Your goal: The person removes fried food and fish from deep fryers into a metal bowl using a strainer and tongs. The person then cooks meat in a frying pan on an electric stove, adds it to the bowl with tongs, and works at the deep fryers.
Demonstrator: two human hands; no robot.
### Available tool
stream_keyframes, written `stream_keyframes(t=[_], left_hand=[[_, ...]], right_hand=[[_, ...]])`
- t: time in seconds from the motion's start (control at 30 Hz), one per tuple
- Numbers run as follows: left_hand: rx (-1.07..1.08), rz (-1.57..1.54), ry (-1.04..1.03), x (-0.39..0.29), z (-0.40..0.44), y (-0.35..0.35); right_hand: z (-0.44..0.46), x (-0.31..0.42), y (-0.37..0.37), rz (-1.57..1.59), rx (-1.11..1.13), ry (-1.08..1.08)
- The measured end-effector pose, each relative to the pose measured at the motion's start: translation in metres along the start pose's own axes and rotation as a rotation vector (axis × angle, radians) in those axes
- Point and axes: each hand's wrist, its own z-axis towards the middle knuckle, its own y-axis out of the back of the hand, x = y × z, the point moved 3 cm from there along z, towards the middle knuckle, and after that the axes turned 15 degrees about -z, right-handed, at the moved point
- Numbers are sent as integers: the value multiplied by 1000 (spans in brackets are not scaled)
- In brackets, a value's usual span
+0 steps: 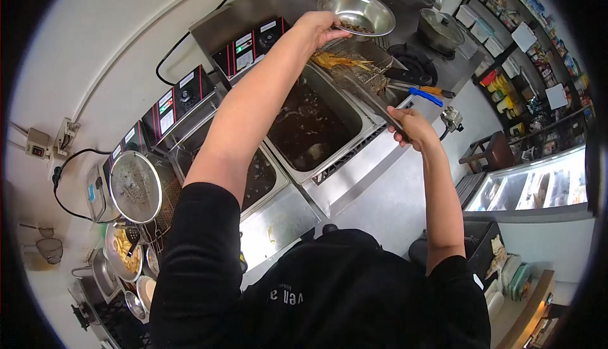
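Note:
My left hand [318,28] is closed on the near rim of a shiny metal bowl [364,6], which is tilted and has small brown pieces in its lower part. In my right hand [410,127] is a pair of metal tongs [370,101], pointing away from me toward a wire basket [375,70]. A golden fried piece [335,60], perhaps a whole fish, lies at that basket, just below the bowl. Under my left forearm is a deep fryer vat [313,121] of dark, bubbling oil; something pale shows near its front.
A second fryer vat [258,178] sits left of the first. Control boxes [244,51] line the wall. At right are a blue-handled tool [425,96], a lidded pot [440,31] and a burner [415,61]. A round strainer [135,186] and a bowl of fries [123,252] stand at left.

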Motion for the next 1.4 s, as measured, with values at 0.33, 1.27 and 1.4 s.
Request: stream_keyframes(t=[0.33, 1.27, 1.4], left_hand=[[53, 20, -48, -6, 6, 1], [59, 56, -44, -5, 12, -1], [67, 62, -39, -5, 14, -1]], right_hand=[[9, 15, 11, 2, -50, 2], [61, -7, -40, 242, -108, 115], [62, -2, -45, 270, -120, 119]])
